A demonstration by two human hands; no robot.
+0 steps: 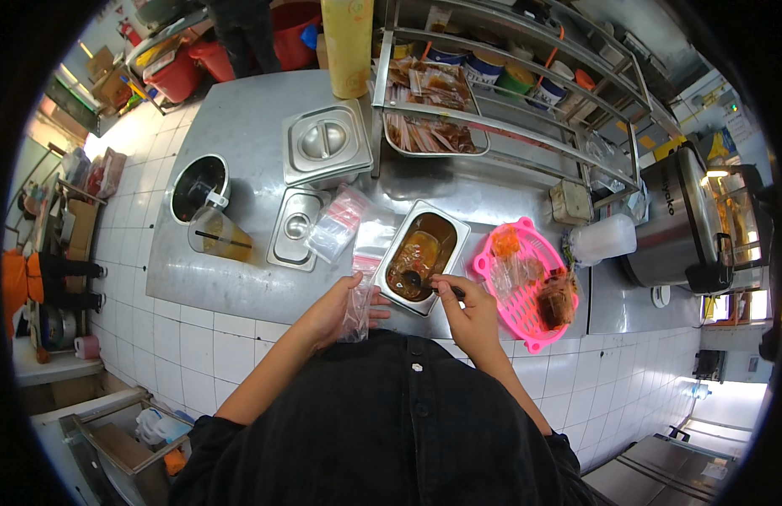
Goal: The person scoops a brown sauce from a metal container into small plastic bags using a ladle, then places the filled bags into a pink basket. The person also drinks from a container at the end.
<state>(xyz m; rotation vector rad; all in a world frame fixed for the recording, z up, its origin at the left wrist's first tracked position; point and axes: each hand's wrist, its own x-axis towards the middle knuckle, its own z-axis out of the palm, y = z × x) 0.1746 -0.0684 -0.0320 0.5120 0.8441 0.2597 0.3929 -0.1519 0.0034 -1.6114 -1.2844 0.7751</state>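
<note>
My left hand (340, 311) holds a clear plastic zip bag (359, 310) at the counter's near edge, left of a rectangular stainless steel food pan (457, 237). Brown, oily sauce (422, 250) partly fills the pan. With my right hand (470, 313) I grip the dark handle of a small black spoon (412, 278), its bowl dipped into the near end of the sauce. More zip bags (340, 224) lie beyond and left of the pan. Beside them is a small steel pan lid (296, 228). Right of my right hand sits a pink plastic basket (514, 310) with filled bags.
A plastic cup of drink (220, 234) and a pot of dark liquid (200, 186) stand at the left. A lidded steel pan (327, 142) is farther back. Under the metal rack (504, 123), a tray (438, 152) holds several sauce packets. A large steel cooker (669, 221) stands right.
</note>
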